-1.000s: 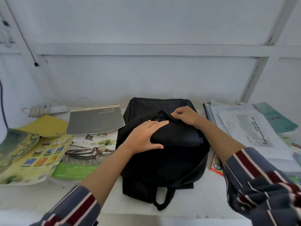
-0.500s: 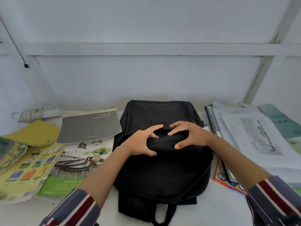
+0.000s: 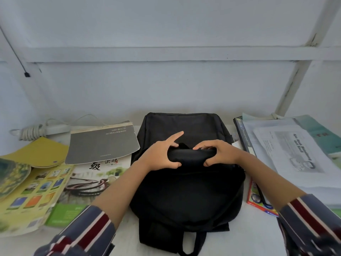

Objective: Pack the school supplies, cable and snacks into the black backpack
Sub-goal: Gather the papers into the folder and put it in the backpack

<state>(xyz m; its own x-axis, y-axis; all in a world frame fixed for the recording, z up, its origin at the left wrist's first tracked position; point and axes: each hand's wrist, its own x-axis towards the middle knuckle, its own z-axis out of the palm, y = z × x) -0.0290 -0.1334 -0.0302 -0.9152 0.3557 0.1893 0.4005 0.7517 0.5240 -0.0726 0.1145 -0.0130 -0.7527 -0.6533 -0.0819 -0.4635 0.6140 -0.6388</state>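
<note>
Black backpack (image 3: 186, 191) fabric bunches in my left hand (image 3: 158, 157) and right hand (image 3: 219, 154), both gripping; opening step, I judge, so next I'd find the zipper.

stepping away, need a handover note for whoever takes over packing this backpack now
Left hand grips a raised fold of the black backpack, forefinger straight.
Right hand grips the same fold from the other side.
The backpack lies flat on the table, straps towards the person.
Books and a coiled white cable lie to its left, papers to its right.
Done: nothing visibly packed.
Left: open it, load everything; no snacks made out.
</note>
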